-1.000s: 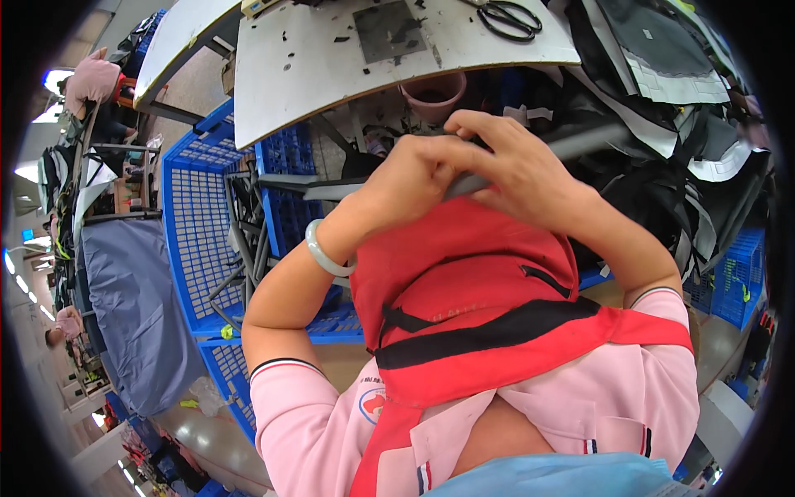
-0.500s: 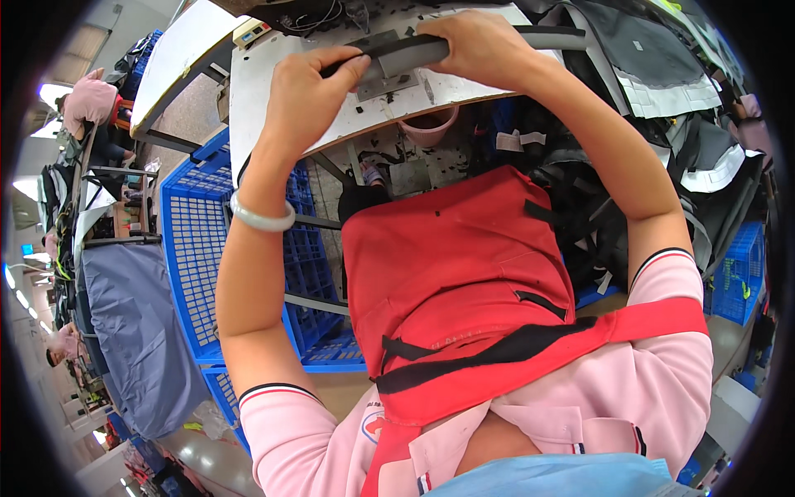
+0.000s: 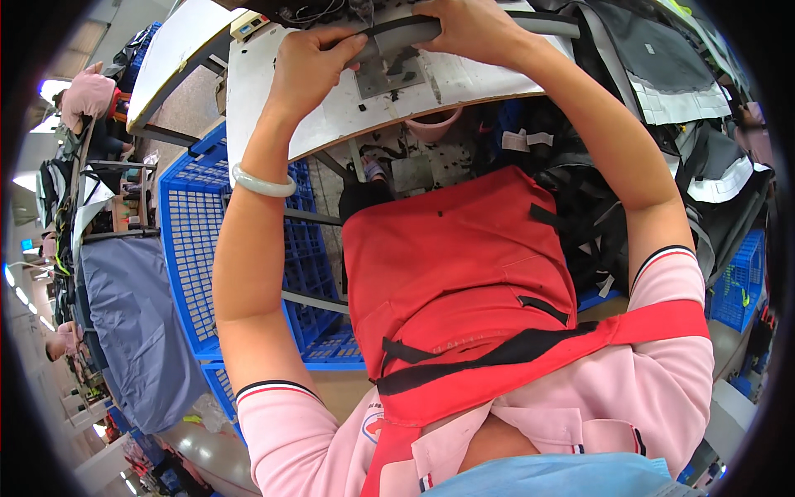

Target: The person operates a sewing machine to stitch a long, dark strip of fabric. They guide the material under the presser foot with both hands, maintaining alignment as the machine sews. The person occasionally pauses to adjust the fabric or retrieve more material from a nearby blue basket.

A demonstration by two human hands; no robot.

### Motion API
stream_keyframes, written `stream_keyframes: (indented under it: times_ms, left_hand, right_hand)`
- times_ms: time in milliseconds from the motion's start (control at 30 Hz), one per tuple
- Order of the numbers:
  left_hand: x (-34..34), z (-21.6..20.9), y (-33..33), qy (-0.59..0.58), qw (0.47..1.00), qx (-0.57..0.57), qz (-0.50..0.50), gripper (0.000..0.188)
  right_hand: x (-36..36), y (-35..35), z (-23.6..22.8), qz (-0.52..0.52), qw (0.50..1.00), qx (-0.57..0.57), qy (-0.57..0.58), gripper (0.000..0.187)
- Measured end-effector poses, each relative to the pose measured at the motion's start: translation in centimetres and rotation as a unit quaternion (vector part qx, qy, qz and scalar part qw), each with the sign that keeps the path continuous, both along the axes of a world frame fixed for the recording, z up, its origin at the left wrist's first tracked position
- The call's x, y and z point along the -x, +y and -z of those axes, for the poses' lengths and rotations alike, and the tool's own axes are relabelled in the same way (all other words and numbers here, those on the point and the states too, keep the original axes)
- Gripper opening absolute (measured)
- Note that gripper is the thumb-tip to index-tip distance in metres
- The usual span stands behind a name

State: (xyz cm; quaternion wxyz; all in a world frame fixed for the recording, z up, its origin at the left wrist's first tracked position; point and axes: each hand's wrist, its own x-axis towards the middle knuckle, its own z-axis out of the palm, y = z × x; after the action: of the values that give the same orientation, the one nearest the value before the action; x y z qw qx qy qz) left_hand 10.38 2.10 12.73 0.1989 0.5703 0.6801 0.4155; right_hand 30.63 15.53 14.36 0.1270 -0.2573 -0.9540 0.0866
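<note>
A long grey strip with a black edge [image 3: 407, 33] stretches between my hands over the white work table, in front of the dark machine [image 3: 319, 12] at the top edge. My left hand [image 3: 310, 70] pinches its left end between thumb and fingers. Farther right, my right hand [image 3: 474, 31] grips the same strip from above, and its tail runs on to the right past my wrist. Beneath the strip lies a metal plate [image 3: 389, 76] set in the table top. The right fingertips are partly cut off by the upper edge of the picture.
Dark scraps dot the white table [image 3: 331, 124]. Blue plastic crates [image 3: 195, 257] stand at my left, below the table. A pink bucket [image 3: 433, 126] sits under the table. Grey and black fabric pieces [image 3: 654, 58] are piled at the right. A red apron [image 3: 455, 240] covers my lap.
Both hands and the strip have shifted slightly away from me, toward the machine. More of the metal plate shows now. The grip of each hand looks the same.
</note>
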Motion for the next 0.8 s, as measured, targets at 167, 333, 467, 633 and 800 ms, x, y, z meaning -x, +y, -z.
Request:
stream_keyframes:
  times_ms: [167,333,467,633,800]
  left_hand:
    - [1.2,0.4,2.3,-0.002,1.0,-0.008,0.018,0.028]
    - [2.9,1.4,0.4,-0.017,0.993,-0.111,-0.037,0.03]
    - [0.4,0.8,-2.5,0.175,0.983,0.03,0.035,0.029]
    - [-7.6,-0.4,-1.5,0.064,0.988,-0.033,0.134,0.029]
    - [-2.0,2.9,-4.4,0.011,0.984,0.075,0.16,0.031]
  right_hand:
    - [1.4,3.1,1.3,-0.01,0.999,-0.052,0.007,0.043]
    - [-0.3,1.4,0.5,0.075,0.992,-0.039,0.093,0.042]
    - [-1.2,-7.2,4.7,-0.162,0.975,-0.108,0.105,0.033]
    - [3.4,-16.1,10.8,-0.231,0.934,-0.252,0.105,0.011]
    - [0.9,-10.4,4.9,-0.206,0.975,0.014,-0.088,0.036]
